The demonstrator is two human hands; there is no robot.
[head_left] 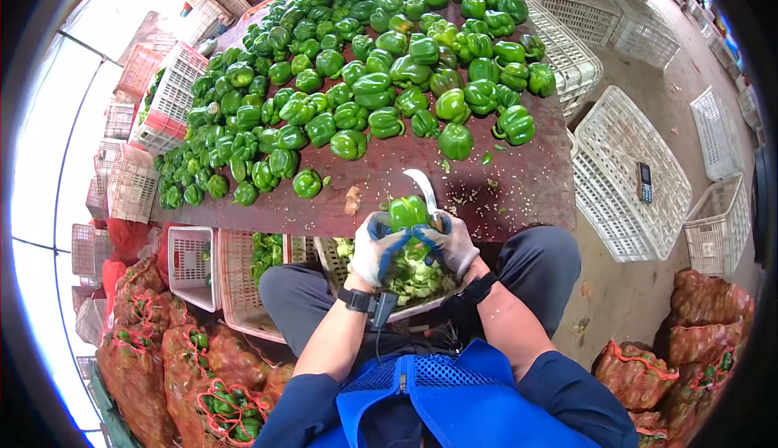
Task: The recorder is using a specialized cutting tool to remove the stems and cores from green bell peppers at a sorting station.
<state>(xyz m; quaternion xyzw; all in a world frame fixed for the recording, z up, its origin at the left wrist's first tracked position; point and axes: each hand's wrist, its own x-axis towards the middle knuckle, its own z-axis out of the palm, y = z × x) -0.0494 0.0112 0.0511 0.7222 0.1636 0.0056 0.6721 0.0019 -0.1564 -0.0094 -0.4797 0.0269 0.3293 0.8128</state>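
Above a crate (406, 313) of cut green pieces (421, 276), the left hand (376, 249) grips a green pepper (408, 212) and the right hand (450, 245) a curved knife (425, 184), seemingly for trimming, the next cut needing steadiness, though their contact is partly hidden.

One head-worn fisheye looks down from close above the left hand (374, 255) and right hand (454, 247), facing the table (531, 184).

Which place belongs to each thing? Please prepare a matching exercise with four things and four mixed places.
1. Curved knife
2. Phone
3. Pale green pieces
4. Pepper heap

A. in the near basket
B. in the right hand
C. on the table
D. on a pale crate

Pairs: 1-B, 2-D, 3-A, 4-C
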